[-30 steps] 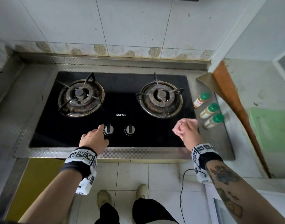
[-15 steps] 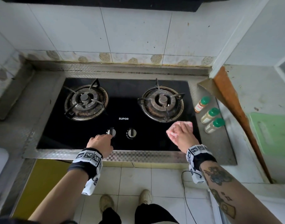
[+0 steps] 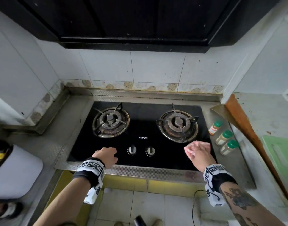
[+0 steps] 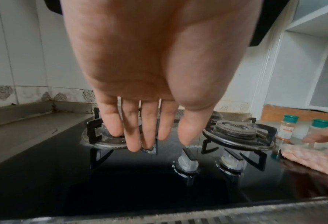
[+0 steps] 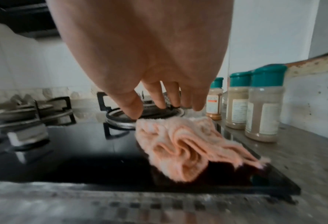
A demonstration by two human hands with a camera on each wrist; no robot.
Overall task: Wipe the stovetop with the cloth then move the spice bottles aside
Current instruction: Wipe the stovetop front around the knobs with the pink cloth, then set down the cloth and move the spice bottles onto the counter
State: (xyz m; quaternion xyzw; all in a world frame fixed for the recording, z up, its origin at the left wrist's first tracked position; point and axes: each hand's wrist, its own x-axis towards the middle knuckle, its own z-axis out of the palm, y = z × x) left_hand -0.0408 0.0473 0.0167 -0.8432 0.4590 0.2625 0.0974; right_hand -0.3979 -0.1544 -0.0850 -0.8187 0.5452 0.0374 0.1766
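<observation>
- Nearest the person, a checkered metal strip (image 3: 140, 171) edges the front of the worktop (image 3: 50, 144).
- The left hand (image 3: 105, 156) hangs over the front left part of the black glass stovetop (image 3: 143, 128), left of the two knobs. In the left wrist view its fingers (image 4: 133, 136) point down, straight and slightly spread, with nothing in them.
- The left knob (image 3: 132, 150) and the right knob (image 3: 150, 151) stand side by side at the front centre of the glass, below the SUPOR lettering.
- The right hand (image 3: 199, 152) is above the front right corner of the stovetop, over the pink cloth (image 5: 186, 144). The cloth lies crumpled on the glass, near the right edge. In the right wrist view the fingers (image 5: 159, 97) are extended and relaxed, and the thumb tip reaches the cloth's far edge; whether it actually touches I cannot tell.
- Just right of the stovetop, three spice bottles with green caps stand upright in a row on the worktop: the nearest bottle (image 3: 229, 147), the middle bottle (image 3: 223, 137) and the farthest bottle (image 3: 214, 127), which has orange-brown contents.
- Farther back sit the left burner (image 3: 110, 122) and the right burner (image 3: 177, 126), each with a black pan support.
- Behind them rises the tiled wall (image 3: 156, 70), with a dark range hood (image 3: 131, 22) overhead.
</observation>
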